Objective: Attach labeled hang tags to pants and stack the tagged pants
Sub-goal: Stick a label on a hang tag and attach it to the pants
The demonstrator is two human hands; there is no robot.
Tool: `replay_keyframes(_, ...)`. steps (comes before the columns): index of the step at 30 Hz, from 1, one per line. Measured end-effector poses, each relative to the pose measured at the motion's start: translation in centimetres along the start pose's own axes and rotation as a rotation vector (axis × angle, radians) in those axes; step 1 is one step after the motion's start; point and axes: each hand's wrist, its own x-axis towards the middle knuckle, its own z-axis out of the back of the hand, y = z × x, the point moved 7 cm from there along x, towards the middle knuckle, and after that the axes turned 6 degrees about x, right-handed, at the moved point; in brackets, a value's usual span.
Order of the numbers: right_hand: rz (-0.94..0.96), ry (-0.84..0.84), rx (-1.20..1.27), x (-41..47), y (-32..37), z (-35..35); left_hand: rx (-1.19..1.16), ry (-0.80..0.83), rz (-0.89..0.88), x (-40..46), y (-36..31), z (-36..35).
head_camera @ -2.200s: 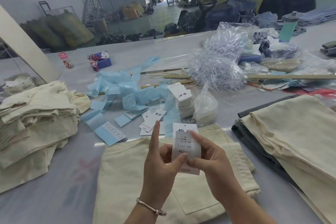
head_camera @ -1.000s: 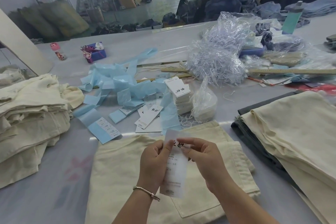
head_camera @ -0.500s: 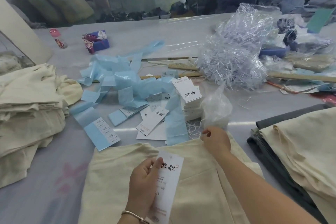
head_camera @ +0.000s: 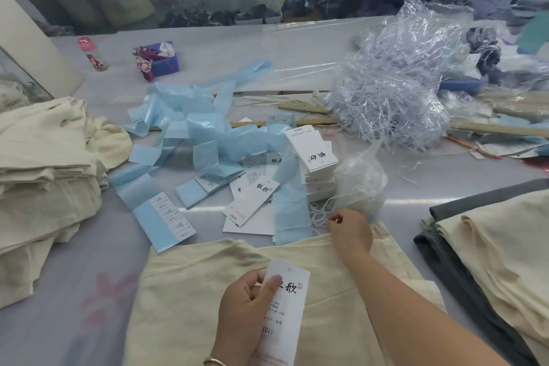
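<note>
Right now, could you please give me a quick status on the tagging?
Left hand holds hang tag. Right hand pinching string. Pants laid flat, untagged. Nothing blocking.

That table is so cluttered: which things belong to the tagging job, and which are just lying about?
In use:
white printed hang tag, held by left hand
thin white strings, at right hand
cream folded pants
stack of white tags

Lying about:
pink-capped small bottle
wooden ruler
</note>
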Motion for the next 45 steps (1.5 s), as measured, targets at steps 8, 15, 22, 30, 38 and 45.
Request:
replay_keyframes(8,-0.039,-0.028,0.442,-1.7,-1.0,3.0,-0.008,0.069,0.001,-0.7,-1.0,-1.2)
replay_keyframes(15,-0.296,0.278,1.27,-4.3,0.4,4.4,-0.098,0.085,-0.026,-1.1,-2.7,-2.2)
replay_keyframes(22,-0.284,0.471,1.169,-8.1,2.0,7.3,-0.12,0.062,-0.018,-2.5,-3.7,-2.3)
replay_keyframes(30,0.074,0.292,0.792,-13.8,4.3,11.4,-0.076,0.007,-0.162,-5.3,-6.2,-2.0)
replay_keyframes(38,0.468,0.093,0.566,-19.3,6.1,12.9,-0.113,0.021,-0.278,-7.8,-8.0,-2.1)
replay_keyframes(45,0.608,-0.038,0.309,-20.9,7.3,13.5,-0.152,0.098,-0.353,-9.3,-9.7,-2.8)
